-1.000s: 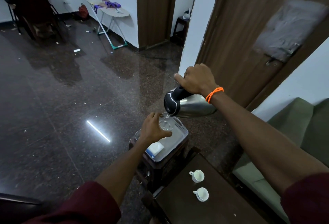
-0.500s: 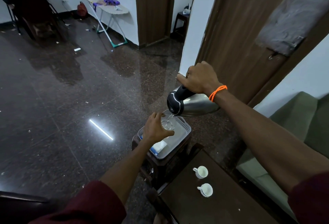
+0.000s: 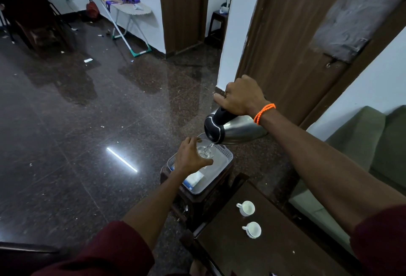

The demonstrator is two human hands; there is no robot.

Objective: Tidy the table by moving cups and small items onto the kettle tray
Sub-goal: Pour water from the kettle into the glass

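Observation:
My right hand [image 3: 242, 96] grips the black handle of a steel kettle [image 3: 236, 129], which is tipped sideways with water running from its spout. The stream falls into a clear glass [image 3: 205, 149] that my left hand [image 3: 190, 157] holds over the white kettle tray [image 3: 225, 157]. The tray rests on a small dark stool [image 3: 198, 201] and also holds a white and blue packet [image 3: 194, 179]. Two white cups stand on the dark table [image 3: 274, 242] nearer to me: one [image 3: 246, 208] farther, one [image 3: 252, 229] closer.
A green sofa [image 3: 362, 161] runs along the right side of the table. Beyond the stool lies open glossy dark floor [image 3: 87, 144]. A brown door [image 3: 296, 45] stands behind the kettle. An ironing board [image 3: 123, 5] and dark chairs [image 3: 33, 14] are far back left.
The kettle stays tipped over the glass and water keeps running. Both hands hold nearly the same places; the view has shifted slightly.

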